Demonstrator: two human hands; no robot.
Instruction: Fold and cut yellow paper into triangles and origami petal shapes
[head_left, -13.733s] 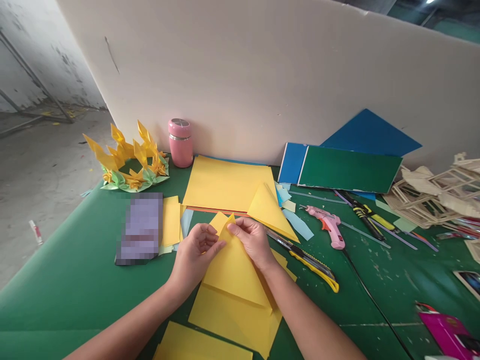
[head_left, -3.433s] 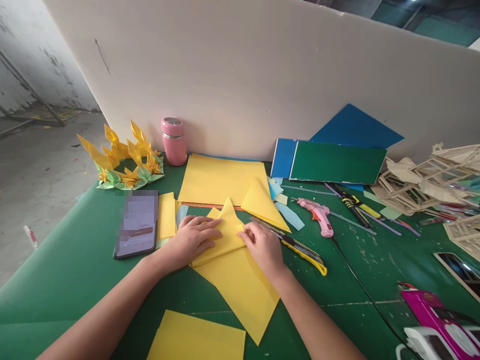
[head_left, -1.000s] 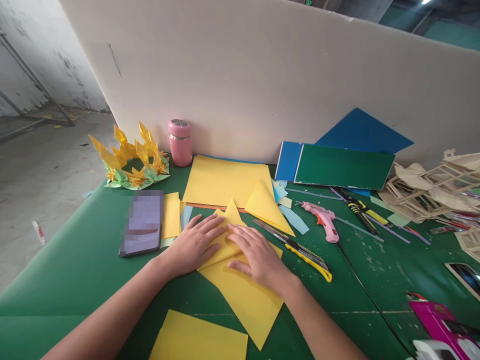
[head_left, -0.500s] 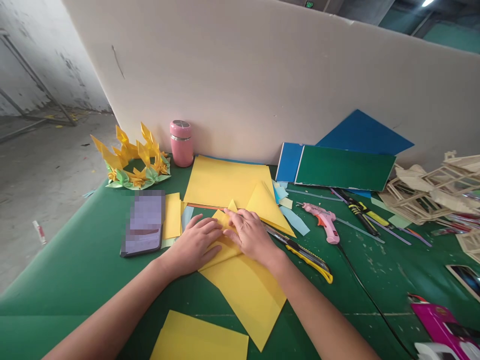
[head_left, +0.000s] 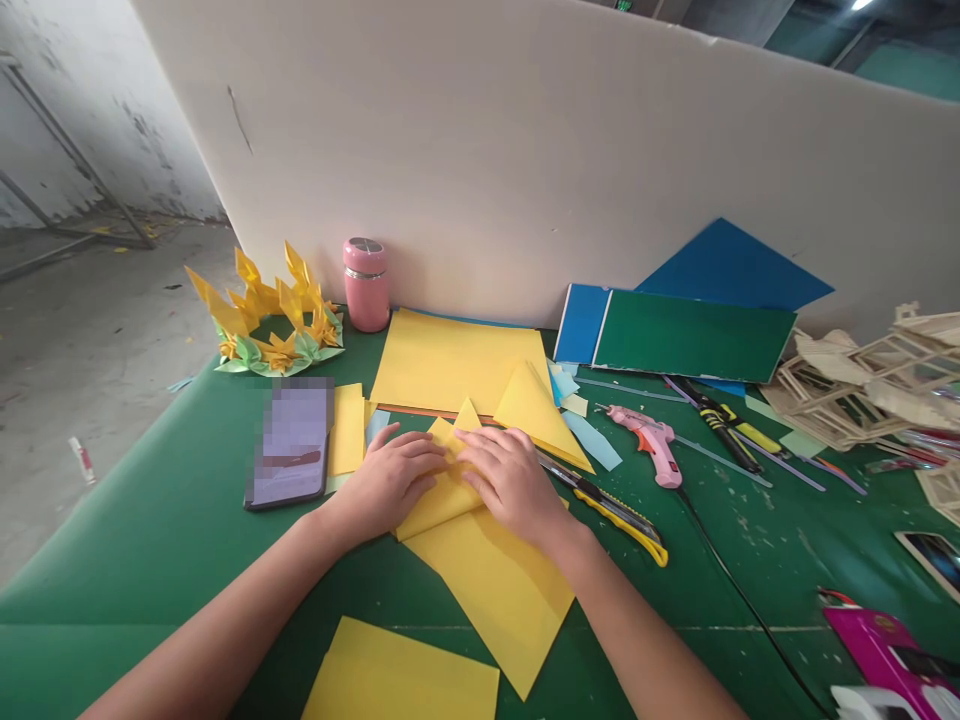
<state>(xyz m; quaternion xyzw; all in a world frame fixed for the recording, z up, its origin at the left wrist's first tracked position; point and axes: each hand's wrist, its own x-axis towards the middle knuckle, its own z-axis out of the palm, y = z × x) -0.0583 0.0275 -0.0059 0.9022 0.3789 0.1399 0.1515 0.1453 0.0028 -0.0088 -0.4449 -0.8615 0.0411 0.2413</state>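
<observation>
A folded piece of yellow paper (head_left: 444, 507) lies at the middle of the table, its pointed top rising between my hands. My left hand (head_left: 391, 482) rests on its left part, fingers stretched out across the paper. On the right part lies my right hand (head_left: 517, 485), palm down with fingers extended. Both hands press on the paper rather than grasp it. Under it a yellow sheet (head_left: 510, 610) reaches toward me. A folded yellow triangle (head_left: 532, 412) and a yellow utility knife (head_left: 619, 520) lie just beyond and beside my right hand.
A phone (head_left: 292, 440), a paper crown (head_left: 277, 340) and a pink flask (head_left: 367, 290) stand left. On the right are a pink glue gun (head_left: 649, 440) with its cord, green board (head_left: 694, 335) and wooden frames (head_left: 840, 380). More yellow paper (head_left: 409, 675) lies in front.
My right hand's fingers have flattened and shifted slightly right, uncovering more of the paper's pointed top. My left hand stays nearly in place on the paper.
</observation>
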